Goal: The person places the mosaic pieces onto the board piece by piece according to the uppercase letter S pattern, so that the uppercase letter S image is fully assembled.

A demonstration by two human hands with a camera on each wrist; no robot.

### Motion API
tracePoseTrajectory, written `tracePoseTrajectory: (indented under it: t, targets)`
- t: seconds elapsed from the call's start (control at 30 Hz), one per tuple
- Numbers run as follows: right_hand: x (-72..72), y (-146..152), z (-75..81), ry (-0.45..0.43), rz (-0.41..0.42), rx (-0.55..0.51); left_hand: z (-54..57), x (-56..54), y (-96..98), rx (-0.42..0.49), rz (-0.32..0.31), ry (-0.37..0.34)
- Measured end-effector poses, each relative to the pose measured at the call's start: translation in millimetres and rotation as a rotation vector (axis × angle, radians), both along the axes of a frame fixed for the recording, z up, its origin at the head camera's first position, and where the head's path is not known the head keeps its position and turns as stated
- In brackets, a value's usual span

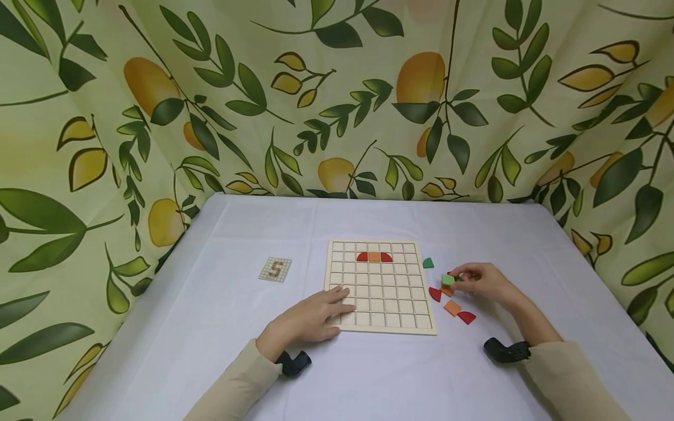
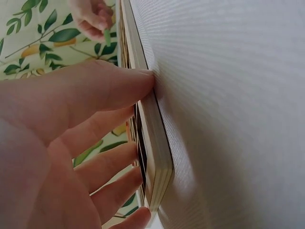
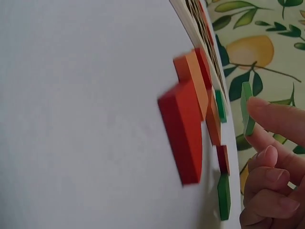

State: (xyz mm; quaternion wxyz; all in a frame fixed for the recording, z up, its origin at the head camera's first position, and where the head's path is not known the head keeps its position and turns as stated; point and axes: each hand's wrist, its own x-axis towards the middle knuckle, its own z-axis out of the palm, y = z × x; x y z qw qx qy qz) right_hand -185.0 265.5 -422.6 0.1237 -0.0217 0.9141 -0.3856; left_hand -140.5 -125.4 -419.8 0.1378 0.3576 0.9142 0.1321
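1. Head view: the right hand (image 1: 483,282) pinches a light green piece (image 1: 448,280), lifted near loose pieces (image 1: 453,307) right of the gridded board (image 1: 378,303).
2. The left hand (image 1: 312,317) rests on the board's near left corner, fingers straight and spread.
3. In the second row from the top, an orange square (image 1: 374,257) sits between two red pieces (image 1: 362,257).

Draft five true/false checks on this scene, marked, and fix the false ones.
1. The right grip pinches a light green piece. True.
2. The left grip touches the grid board. True.
3. The patterned card lies left of the board. True.
4. The card overlaps the board. False: they lie apart.
5. Every piece on the board is green. False: an orange square sits between two red pieces.
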Motion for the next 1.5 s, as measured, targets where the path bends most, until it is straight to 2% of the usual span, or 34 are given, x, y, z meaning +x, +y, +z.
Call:
tracePoseTrajectory:
  t: [0.17, 0.63, 1.03, 1.5]
  targets:
    - [0.1, -11, 1.2, -0.001, 0.015, -0.028, 2.1, -0.1, 0.8, 0.009, -0.010, 0.016]
    - [-2.4, -34, 1.8, -0.011, 0.073, -0.111, -2.6, 0.3, 0.5, 0.000, -0.020, 0.065]
    - [-6.9, -54, 4.2, 0.002, 0.081, -0.119, -1.1, 1.4, 0.9, -0.010, -0.024, 0.072]
    - [-13.5, -73, 2.6, 0.027, 0.107, -0.164, -0.5, 2.0, 1.4, -0.031, -0.003, 0.041]
